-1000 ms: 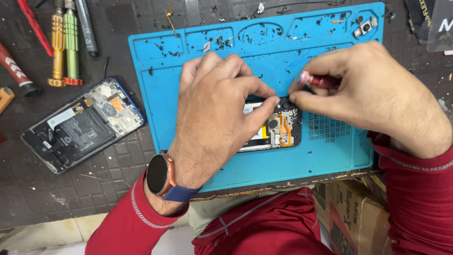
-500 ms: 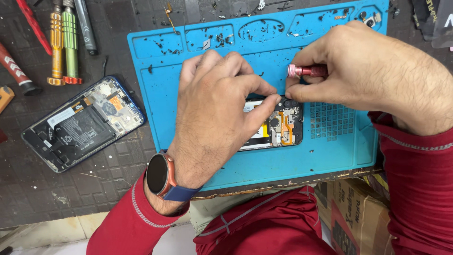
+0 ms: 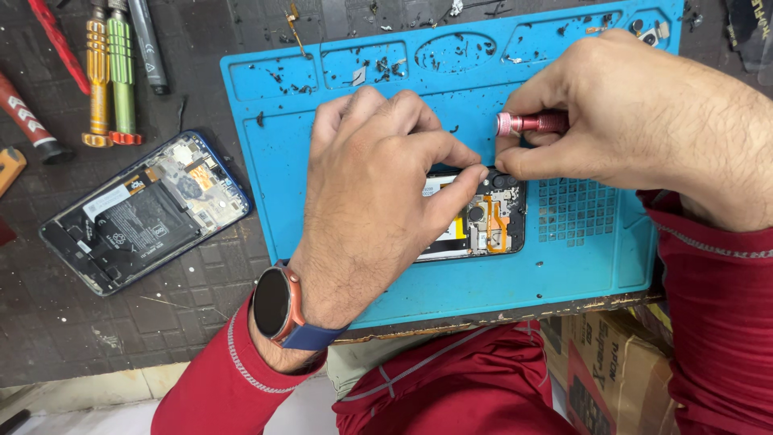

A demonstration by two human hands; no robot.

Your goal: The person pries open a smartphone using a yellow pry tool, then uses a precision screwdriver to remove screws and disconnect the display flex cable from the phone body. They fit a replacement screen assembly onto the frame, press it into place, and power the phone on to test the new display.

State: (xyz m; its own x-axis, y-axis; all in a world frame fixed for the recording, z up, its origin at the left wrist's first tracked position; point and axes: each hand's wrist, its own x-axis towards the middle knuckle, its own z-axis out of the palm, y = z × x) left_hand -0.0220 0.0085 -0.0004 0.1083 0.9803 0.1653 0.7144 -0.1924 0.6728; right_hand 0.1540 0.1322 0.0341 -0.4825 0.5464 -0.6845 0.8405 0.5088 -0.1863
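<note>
A dark, scuffed bench (image 3: 121,322) carries a blue mat (image 3: 580,274) whose far edge holds shallow trays littered with black specks and tiny parts. On the bench off the mat's left edge lies a second phone (image 3: 141,213), back removed, its battery and boards exposed, and beyond it, toward the far left corner, stand several screwdrivers (image 3: 109,72) in yellow, green, red and black. Near the middle of the mat, a little toward its near edge, lies the phone (image 3: 483,221) being worked on, opened too, with an orange flex and camera parts showing at its right end. The left hand (image 3: 370,209), a watch (image 3: 274,302) on its wrist, covers most of that phone and presses down, fingertips pinched together at the upper edge. The right hand (image 3: 636,121) is closed on a pink-handled driver (image 3: 531,123), held nearly level just above the phone's right end; its tip is hidden behind the fingers. As I judge it, the risk lies there: a slip of the unseen tip could gouge the flex or a camera lens, and a loosened screw could roll off among the specks on the mat and be lost.
</note>
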